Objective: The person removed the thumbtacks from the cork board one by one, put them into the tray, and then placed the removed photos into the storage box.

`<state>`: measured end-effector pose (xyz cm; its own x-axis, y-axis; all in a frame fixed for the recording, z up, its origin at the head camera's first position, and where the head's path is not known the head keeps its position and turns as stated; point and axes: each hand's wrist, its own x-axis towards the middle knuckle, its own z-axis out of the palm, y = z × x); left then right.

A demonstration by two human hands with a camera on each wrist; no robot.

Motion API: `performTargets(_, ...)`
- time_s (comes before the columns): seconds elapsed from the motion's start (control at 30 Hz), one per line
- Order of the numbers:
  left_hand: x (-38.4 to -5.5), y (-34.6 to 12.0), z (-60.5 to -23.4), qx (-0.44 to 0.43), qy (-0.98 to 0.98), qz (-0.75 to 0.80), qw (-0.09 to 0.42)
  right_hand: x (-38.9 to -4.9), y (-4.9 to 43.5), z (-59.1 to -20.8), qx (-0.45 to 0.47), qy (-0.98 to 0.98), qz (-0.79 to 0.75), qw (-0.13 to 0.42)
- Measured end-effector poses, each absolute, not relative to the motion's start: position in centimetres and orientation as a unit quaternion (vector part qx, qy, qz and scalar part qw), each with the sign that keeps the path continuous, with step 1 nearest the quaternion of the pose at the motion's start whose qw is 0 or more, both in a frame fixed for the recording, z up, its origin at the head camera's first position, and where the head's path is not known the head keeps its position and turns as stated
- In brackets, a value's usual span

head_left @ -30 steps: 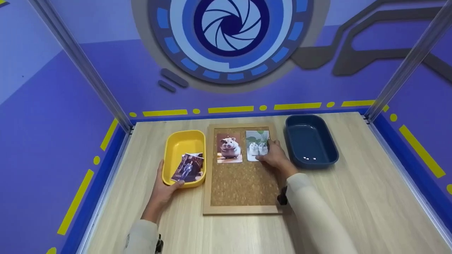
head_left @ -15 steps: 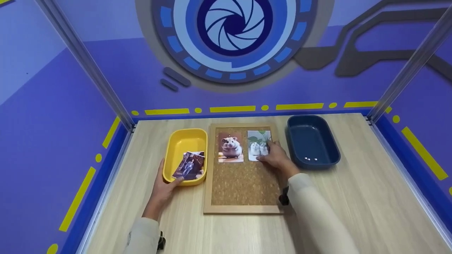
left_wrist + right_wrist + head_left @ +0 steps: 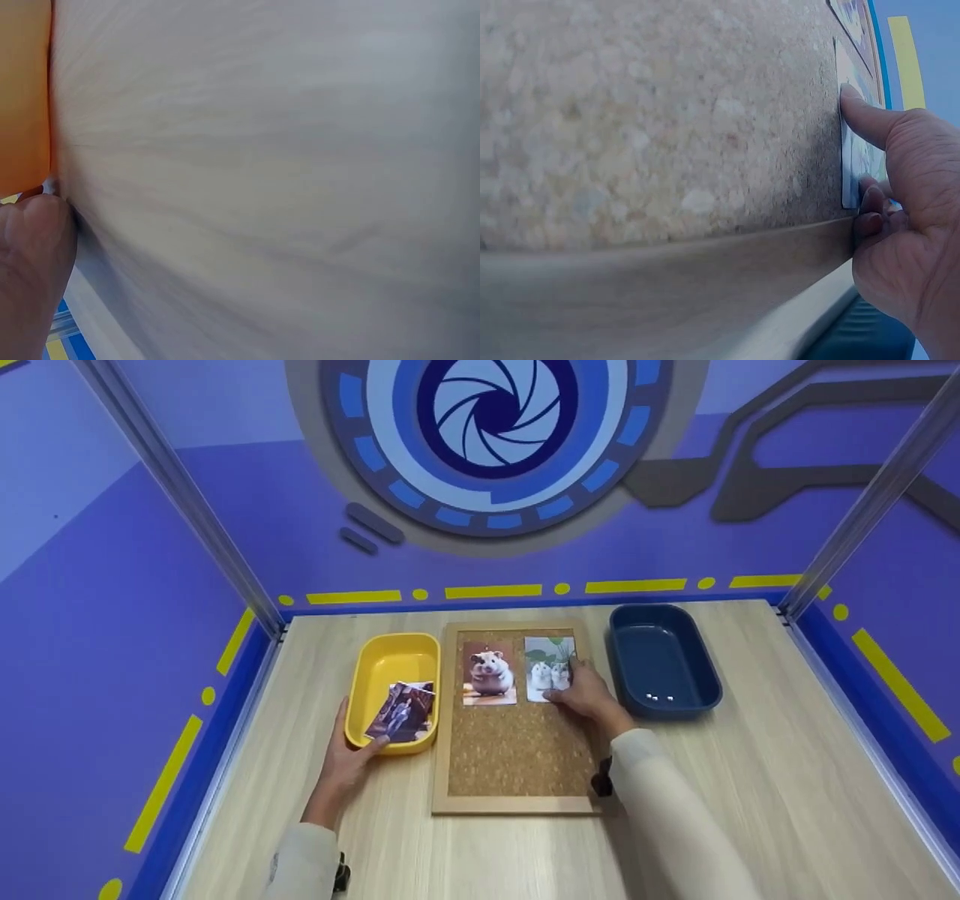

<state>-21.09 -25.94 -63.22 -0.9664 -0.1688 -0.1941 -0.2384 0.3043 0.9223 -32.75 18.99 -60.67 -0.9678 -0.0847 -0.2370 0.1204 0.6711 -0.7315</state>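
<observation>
While the right hand (image 3: 589, 694) stays at the right photo (image 3: 538, 675): hardly anything has changed over the last second; against the board (image 3: 510, 757) the photo sits where it sat, and most of the slight shift in the head view looks like camera movement.
Right hand: pinching the photo, the thumb across its near part and the fingers bent at its right edge, as the right wrist view also shows.
Right photo: on the far right part of the board, roughly upright and about level with its neighbour; whether anything fastens it cannot be told.
Left photo (image 3: 489, 679): lying flat on the board with no hand on it, a strip of bare cork between the two.
Left hand (image 3: 346, 761): gripping the near left corner of the yellow tray (image 3: 391, 660), thumb over the rim; whether the thumb touches the stack is unclear.
Stack (image 3: 403, 714): loose photos in the near end of the yellow tray, just beside the board.
Blue tray (image 3: 658, 656): on the desk (image 3: 390, 840) beyond the board's right side, with pale spots too small to identify.
Meaning: the stillness suggests that the right photo is being lined up or steadied, its placing apparently unfinished.
</observation>
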Motion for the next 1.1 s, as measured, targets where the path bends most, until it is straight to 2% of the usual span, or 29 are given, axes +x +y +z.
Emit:
performTargets(0.33, -21.2, -26.0, -63.4, -0.127, 0.806, 0.578, 0.023, -33.3, 18.5, -60.5, 0.018, 0.875, -0.47, 0.113)
performTargets(0.67, -21.4, -26.0, -63.4, -0.127, 0.801, 0.585, 0.028, -33.9, 18.2, -59.6, 0.098, 0.867, -0.465, 0.147)
performTargets(1.1, -21.3, -26.3, -63.2, -0.125, 0.78, 0.612, 0.034, -34.1, 17.7, -58.8, 0.119, 0.875, -0.442, 0.159)
